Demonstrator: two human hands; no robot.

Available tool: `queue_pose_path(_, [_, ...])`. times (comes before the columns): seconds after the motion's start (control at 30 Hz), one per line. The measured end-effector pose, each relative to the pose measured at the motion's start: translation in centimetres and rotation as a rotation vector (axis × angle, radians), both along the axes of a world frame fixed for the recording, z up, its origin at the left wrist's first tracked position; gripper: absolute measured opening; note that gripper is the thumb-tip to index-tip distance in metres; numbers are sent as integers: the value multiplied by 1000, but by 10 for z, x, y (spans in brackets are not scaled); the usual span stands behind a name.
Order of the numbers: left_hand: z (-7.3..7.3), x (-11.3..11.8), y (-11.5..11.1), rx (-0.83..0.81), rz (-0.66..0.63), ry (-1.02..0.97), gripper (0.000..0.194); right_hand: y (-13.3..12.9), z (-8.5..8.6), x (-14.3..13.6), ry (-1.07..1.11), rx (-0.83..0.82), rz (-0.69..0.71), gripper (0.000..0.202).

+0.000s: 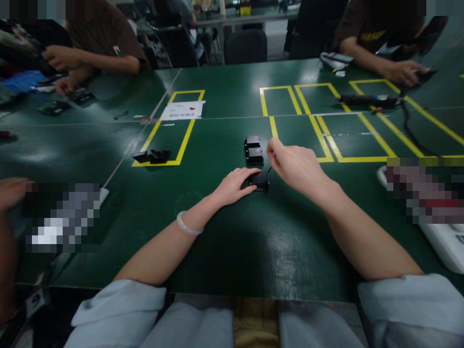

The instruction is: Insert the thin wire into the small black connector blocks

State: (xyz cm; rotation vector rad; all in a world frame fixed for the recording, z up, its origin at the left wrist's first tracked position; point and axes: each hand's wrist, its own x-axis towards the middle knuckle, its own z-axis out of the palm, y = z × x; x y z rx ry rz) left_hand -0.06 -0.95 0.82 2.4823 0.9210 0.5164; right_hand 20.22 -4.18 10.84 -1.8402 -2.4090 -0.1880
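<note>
On the green table, my left hand (234,186) grips a small black box-shaped part (260,181) between thumb and fingers. My right hand (295,162) is closed in a pinch on a thin dark tool (268,170), whose tip points down at the right edge of that part. Just beyond it, two similar black parts (255,154) stand in a row, one behind the other. The inside of my right hand's grip is mostly hidden.
Yellow tape (186,140) outlines areas on the table (224,241). Black pieces (151,156) and a paper label (183,110) lie left of centre. Blurred devices stand at both sides. A cable (409,128) runs at the right. Other people's hands work across the table and at far left.
</note>
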Motion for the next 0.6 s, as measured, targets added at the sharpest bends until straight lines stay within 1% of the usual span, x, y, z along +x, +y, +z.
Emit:
queue_pose_path(0.2, [0, 0, 0, 12, -1, 7, 47, -2, 1, -1, 27, -5, 11, 38])
queue_pose_path(0.33, [1, 1, 0, 18, -9, 2, 48, -1, 0, -2, 5, 12, -13, 42])
queue_pose_path(0.6, [0, 1, 0, 15, -9, -6, 47, 1, 0, 0, -17, 3, -38, 39])
